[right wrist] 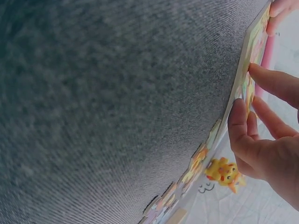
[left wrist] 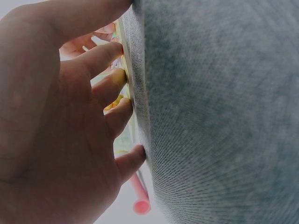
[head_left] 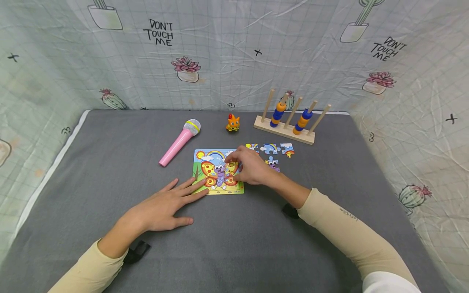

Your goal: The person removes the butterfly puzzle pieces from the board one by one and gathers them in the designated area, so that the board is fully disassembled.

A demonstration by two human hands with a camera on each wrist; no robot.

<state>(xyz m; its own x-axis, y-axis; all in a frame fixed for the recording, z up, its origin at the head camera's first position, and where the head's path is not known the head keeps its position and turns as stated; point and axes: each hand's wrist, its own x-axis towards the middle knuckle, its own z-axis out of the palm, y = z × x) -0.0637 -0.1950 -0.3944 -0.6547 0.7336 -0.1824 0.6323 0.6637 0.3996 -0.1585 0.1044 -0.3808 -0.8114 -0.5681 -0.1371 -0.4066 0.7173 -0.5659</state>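
Observation:
A jigsaw puzzle board point(head_left: 220, 192) with a butterfly picture lies flat on the grey cloth. My left hand point(head_left: 165, 207) is spread palm down at its lower left, fingertips resting on the board's edge and the thumb out on the cloth. Bent over the right half of the picture is my right hand point(head_left: 253, 166); its thumb and fingers come down around a puzzle piece at the butterfly's right wing, mostly hidden by the hand. In the right wrist view the thumb point(right wrist: 273, 84) and fingertips meet the board's surface. Loose puzzle pieces point(head_left: 270, 149) lie just right of that hand.
A pink toy microphone point(head_left: 177, 145) lies behind the left hand. Behind the board stands a small orange animal figure point(head_left: 233, 123). At the back right is a wooden peg stand point(head_left: 284, 131) with blue and orange rings. Patterned cloth walls point(head_left: 220, 93) rise behind and at both sides.

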